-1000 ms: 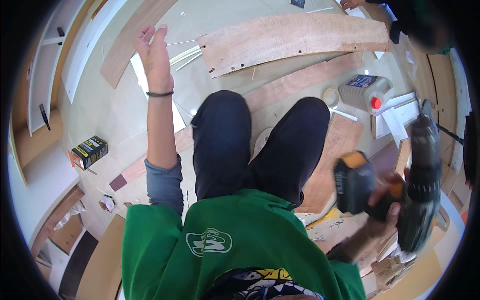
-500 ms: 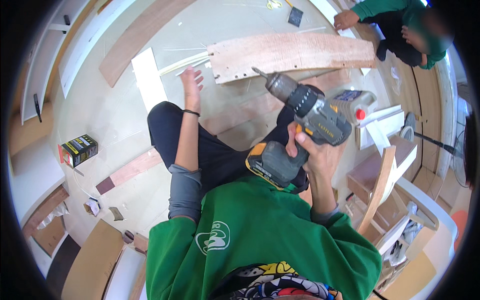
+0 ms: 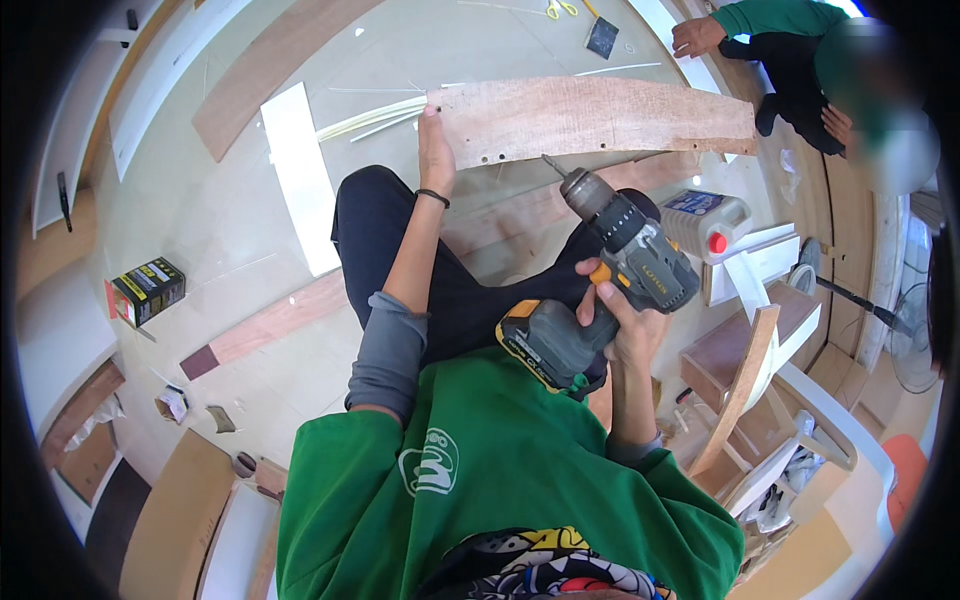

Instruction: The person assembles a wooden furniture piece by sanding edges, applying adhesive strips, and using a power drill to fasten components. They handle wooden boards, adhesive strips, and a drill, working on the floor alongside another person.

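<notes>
My right hand (image 3: pixel 632 330) is wrapped round the grip of a grey and black cordless drill (image 3: pixel 630 235) with an orange-trimmed battery. A bit points from its chuck up and left, near the lower edge of a long curved plywood board (image 3: pixel 590 112). Small dark holes run along that edge of the board. At the board's left end, my left hand (image 3: pixel 435 150) grips the edge, its fingers partly hidden behind the wood. Pale thin strips (image 3: pixel 372 118) stick out to the left of the board, past my left hand.
At the upper right crouches a co-worker in green, a hand (image 3: pixel 698 37) on a white panel. A jug with a red cap (image 3: pixel 705 215) stands right of the drill. On the left lie a black and yellow box (image 3: pixel 147 291) and a white board (image 3: pixel 300 180). Wooden frames crowd the right.
My left hand has moved from the open air left of the board onto its left end. The drill has shifted slightly right and down, and the board appears a little turned.
</notes>
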`<action>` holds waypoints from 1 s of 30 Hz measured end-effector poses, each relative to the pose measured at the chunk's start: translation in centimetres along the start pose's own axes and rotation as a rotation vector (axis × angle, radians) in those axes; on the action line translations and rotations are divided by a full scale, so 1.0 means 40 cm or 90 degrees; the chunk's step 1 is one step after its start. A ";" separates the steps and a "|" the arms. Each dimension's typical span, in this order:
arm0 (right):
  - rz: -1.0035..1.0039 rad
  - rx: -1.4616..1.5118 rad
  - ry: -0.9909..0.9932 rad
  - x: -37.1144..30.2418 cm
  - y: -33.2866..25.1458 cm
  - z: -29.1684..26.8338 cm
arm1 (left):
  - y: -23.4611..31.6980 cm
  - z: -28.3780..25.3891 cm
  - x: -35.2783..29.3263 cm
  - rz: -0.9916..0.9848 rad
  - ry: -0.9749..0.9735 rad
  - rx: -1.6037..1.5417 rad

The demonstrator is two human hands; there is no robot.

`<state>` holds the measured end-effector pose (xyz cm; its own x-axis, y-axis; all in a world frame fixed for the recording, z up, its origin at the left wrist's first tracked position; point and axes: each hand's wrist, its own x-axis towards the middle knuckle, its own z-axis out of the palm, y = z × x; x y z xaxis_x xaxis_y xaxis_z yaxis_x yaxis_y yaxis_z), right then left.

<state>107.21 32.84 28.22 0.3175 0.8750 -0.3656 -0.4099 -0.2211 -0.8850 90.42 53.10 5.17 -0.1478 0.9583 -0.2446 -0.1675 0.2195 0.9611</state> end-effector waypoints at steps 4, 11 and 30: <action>0.069 -0.172 0.022 0.052 0.013 0.007 | 0.033 0.014 -0.024 0.054 -0.043 0.021; 0.057 -0.345 -0.058 0.145 0.084 0.049 | 0.016 0.022 -0.018 0.081 -0.026 0.000; 0.055 -0.621 -0.037 0.142 0.031 0.129 | -0.014 -0.033 -0.011 -0.192 -0.111 -0.320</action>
<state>104.08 39.76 26.53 0.2667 0.8531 -0.4484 0.4651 -0.5215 -0.7154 89.31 52.33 4.56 0.1324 0.8922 -0.4319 -0.6225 0.4139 0.6642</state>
